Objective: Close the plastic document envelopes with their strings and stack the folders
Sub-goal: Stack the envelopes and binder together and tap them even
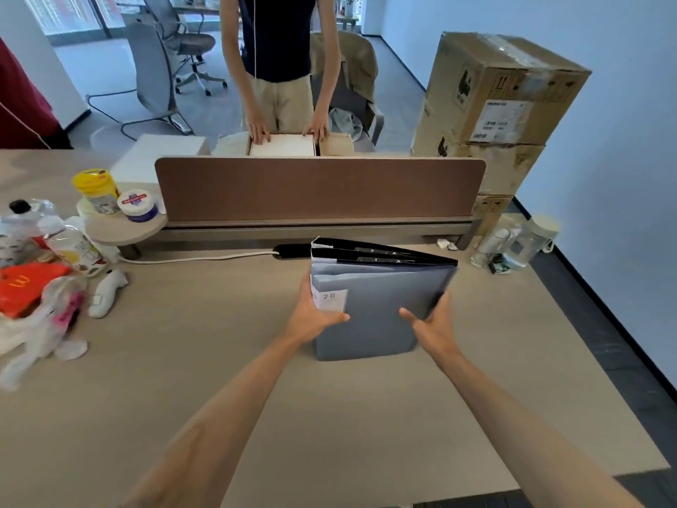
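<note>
A bundle of grey-blue plastic folders [377, 306] with black spines stands upright on its lower edge on the beige desk [256, 379], tilted slightly away from me. A white label reading "20" sits on its front left. My left hand [315, 313] grips the bundle's left side, thumb across the front. My right hand [434, 322] holds the right side, fingers behind, thumb in front. No string closures are visible from here.
A brown divider panel [318, 188] runs behind the folders. A white cable [190, 257] lies on the desk to the left. Bags, bottles and jars [55, 258] crowd the left side. Clear containers [513, 243] and cardboard boxes [502, 97] stand at right. A person [282, 67] stands beyond the divider.
</note>
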Demonstrator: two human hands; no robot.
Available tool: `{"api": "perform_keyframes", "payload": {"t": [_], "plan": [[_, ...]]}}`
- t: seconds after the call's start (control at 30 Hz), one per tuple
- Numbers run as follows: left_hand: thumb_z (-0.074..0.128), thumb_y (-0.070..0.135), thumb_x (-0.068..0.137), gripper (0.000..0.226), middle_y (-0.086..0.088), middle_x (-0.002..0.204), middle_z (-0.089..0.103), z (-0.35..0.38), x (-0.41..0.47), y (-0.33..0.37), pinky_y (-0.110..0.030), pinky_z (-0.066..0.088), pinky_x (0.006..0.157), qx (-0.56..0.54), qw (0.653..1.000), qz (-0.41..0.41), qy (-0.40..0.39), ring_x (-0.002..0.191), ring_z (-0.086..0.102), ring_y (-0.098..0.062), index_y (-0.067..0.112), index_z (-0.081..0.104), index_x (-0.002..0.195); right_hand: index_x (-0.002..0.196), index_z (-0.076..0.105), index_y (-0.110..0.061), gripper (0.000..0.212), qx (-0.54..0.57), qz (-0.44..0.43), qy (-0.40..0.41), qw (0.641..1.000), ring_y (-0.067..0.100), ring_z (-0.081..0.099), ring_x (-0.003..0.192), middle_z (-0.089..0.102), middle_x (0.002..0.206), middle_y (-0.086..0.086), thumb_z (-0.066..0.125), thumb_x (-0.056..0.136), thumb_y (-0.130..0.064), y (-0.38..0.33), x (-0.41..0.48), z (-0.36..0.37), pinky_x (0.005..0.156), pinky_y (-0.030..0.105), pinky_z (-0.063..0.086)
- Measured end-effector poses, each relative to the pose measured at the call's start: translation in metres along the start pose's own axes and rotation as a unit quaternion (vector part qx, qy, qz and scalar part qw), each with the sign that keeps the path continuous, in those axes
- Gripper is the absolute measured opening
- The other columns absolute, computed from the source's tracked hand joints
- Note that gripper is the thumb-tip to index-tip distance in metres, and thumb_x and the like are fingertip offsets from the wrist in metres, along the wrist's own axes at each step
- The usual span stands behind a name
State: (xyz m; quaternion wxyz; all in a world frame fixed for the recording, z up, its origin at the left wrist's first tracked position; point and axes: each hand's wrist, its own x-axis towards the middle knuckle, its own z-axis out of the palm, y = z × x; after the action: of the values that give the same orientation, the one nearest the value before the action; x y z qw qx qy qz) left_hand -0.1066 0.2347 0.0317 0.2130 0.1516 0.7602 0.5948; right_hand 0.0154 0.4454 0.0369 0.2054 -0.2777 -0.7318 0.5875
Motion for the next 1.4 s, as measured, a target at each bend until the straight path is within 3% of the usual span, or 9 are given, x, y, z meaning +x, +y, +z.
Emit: {"api": "perform_keyframes", "payload": {"t": [0.17, 0.33, 0.5, 0.6, 0.73, 0.87, 0.93, 1.03, 1.4], "plan": [[0.084, -0.010, 0.054, 0.104, -0.008, 0.131, 0.043, 0.001, 0.007, -0.012, -0.024, 0.043, 0.096, 0.061, 0.998, -0.012, -0.009, 0.118, 0.047, -0.016, 0.006, 0.023, 0.136, 0.104, 0.042, -0.018, 0.061, -0.047, 0.053, 0.000, 0.998, 0.011, 0.052, 0.085, 0.051, 0.102, -0.001, 0.072, 0.060, 0.011, 0.013, 0.006, 0.010, 0.068, 0.023, 0.049], [0.086, 0.013, 0.049, 0.096, 0.002, 0.126, 0.054, 0.007, 0.016, -0.024, -0.040, 0.049, 0.096, 0.091, 0.995, -0.029, 0.018, 0.116, 0.055, -0.015, 0.022, 0.033, 0.129, 0.106, 0.038, -0.021, 0.049, -0.155, 0.048, 0.030, 0.986, 0.026, 0.061, 0.090, 0.054, 0.104, 0.002, 0.068, 0.068, -0.013, 0.033, 0.010, 0.002, 0.079, 0.047, 0.054], [0.080, 0.019, 0.053, 0.079, 0.005, 0.122, 0.058, 0.032, 0.011, -0.023, -0.040, 0.051, 0.093, 0.071, 0.993, -0.043, 0.079, 0.112, 0.058, -0.013, 0.025, 0.042, 0.122, 0.108, 0.039, -0.015, 0.042, -0.222, 0.003, 0.044, 0.974, 0.030, 0.058, 0.095, 0.056, 0.108, 0.008, 0.066, 0.075, -0.012, 0.034, 0.020, -0.015, 0.079, 0.044, 0.051], [0.077, 0.024, 0.051, 0.079, 0.002, 0.122, 0.060, 0.053, 0.018, -0.017, -0.041, 0.054, 0.091, 0.073, 0.993, -0.051, 0.081, 0.110, 0.060, -0.013, 0.022, 0.046, 0.123, 0.120, 0.033, -0.018, 0.058, -0.190, 0.006, 0.026, 0.981, 0.028, 0.055, 0.104, 0.053, 0.119, 0.007, 0.064, 0.072, -0.009, 0.037, 0.031, -0.031, 0.088, 0.046, 0.050], [0.078, 0.027, 0.049, 0.084, 0.004, 0.121, 0.059, 0.095, 0.033, -0.006, -0.042, 0.057, 0.087, 0.090, 0.991, -0.072, 0.061, 0.104, 0.062, -0.011, 0.023, 0.043, 0.126, 0.148, 0.007, -0.013, 0.087, -0.176, 0.037, -0.023, 0.983, 0.033, 0.044, 0.126, 0.037, 0.145, 0.014, 0.064, 0.082, -0.010, 0.051, 0.050, -0.074, 0.105, 0.040, 0.041], [0.082, 0.025, 0.048, 0.097, -0.004, 0.128, 0.050, 0.151, 0.046, 0.016, -0.046, 0.051, 0.096, 0.081, 0.990, -0.094, 0.069, 0.113, 0.056, -0.021, 0.015, 0.033, 0.131, 0.149, -0.015, -0.023, 0.099, -0.168, 0.078, -0.062, 0.981, 0.027, 0.051, 0.112, 0.038, 0.137, 0.002, 0.059, 0.086, -0.008, 0.066, 0.079, -0.121, 0.096, 0.033, 0.044], [0.083, 0.012, 0.060, 0.094, -0.004, 0.128, 0.046, 0.177, 0.052, 0.023, -0.039, 0.048, 0.096, 0.085, 0.988, -0.103, 0.075, 0.114, 0.051, -0.021, 0.010, 0.028, 0.136, 0.149, -0.014, -0.022, 0.104, -0.188, 0.061, -0.083, 0.977, 0.029, 0.047, 0.122, 0.034, 0.144, 0.006, 0.064, 0.082, -0.010, 0.074, 0.092, -0.141, 0.104, 0.044, 0.042], [0.081, 0.010, 0.069, 0.090, -0.003, 0.125, 0.046, 0.207, 0.065, 0.019, -0.030, 0.044, 0.089, 0.101, 0.984, -0.127, 0.074, 0.107, 0.049, -0.017, 0.008, 0.024, 0.139, 0.150, -0.009, -0.006, 0.100, -0.236, 0.066, -0.117, 0.962, 0.034, 0.029, 0.138, 0.022, 0.153, 0.017, 0.064, 0.083, -0.009, 0.091, 0.114, -0.164, 0.115, 0.040, 0.027], [0.076, 0.017, 0.074, 0.083, -0.012, 0.133, 0.048, 0.254, 0.130, 0.010, -0.035, 0.045, 0.093, 0.132, 0.963, -0.218, 0.091, 0.116, 0.053, -0.031, 0.011, 0.025, 0.140, 0.150, -0.004, -0.008, 0.102, -0.229, 0.161, -0.151, 0.948, 0.035, 0.036, 0.132, 0.028, 0.146, 0.021, 0.069, 0.078, -0.007, 0.127, 0.188, -0.177, 0.110, 0.038, 0.033]]}}
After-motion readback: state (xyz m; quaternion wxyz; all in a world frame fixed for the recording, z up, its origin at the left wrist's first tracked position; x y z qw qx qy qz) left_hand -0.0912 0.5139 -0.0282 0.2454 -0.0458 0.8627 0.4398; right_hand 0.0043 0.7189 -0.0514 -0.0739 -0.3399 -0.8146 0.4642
